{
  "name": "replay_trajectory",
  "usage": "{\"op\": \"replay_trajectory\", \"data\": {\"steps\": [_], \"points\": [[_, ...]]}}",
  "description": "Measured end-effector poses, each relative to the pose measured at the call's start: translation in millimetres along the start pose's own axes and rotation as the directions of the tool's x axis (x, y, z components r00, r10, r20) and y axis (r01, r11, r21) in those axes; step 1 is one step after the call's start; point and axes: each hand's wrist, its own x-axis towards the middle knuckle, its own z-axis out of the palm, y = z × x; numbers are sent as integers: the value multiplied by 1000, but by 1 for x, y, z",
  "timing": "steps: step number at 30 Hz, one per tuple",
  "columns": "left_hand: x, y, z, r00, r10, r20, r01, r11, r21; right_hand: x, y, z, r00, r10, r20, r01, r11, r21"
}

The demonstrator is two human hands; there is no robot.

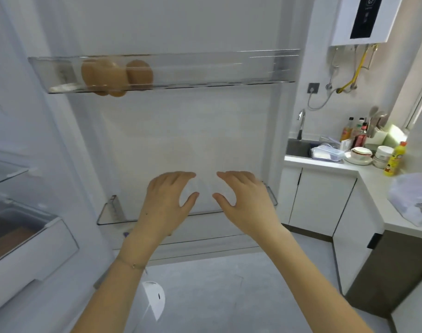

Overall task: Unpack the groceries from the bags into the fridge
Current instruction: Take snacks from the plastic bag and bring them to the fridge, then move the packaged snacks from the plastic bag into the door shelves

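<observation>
Head view: both hands reach at the lower shelf of the fridge door. Left hand and right hand face each other, half open, fingers curved, thumbs spread. Something pale may sit between them, but I cannot tell if they grip it. Best lowered level, behind the rail. Eggs sit well above the hands; a bag waits on the table, far right.
</observation>
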Motion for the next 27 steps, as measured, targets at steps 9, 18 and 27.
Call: {"op": "replay_trajectory", "data": {"steps": [9,18,27], "points": [[27,169,85,982,190,-10,-191,982,-19,-76,136,-111,980,199,27,-194,971,-143],[67,316,196,900,409,147,-392,910,-134,-157,260,-206,858,509,-74,-507,813,-286],[120,441,311,782,591,200,-525,796,-300,-207,373,-261,696,691,-196,-707,612,-354]]}}
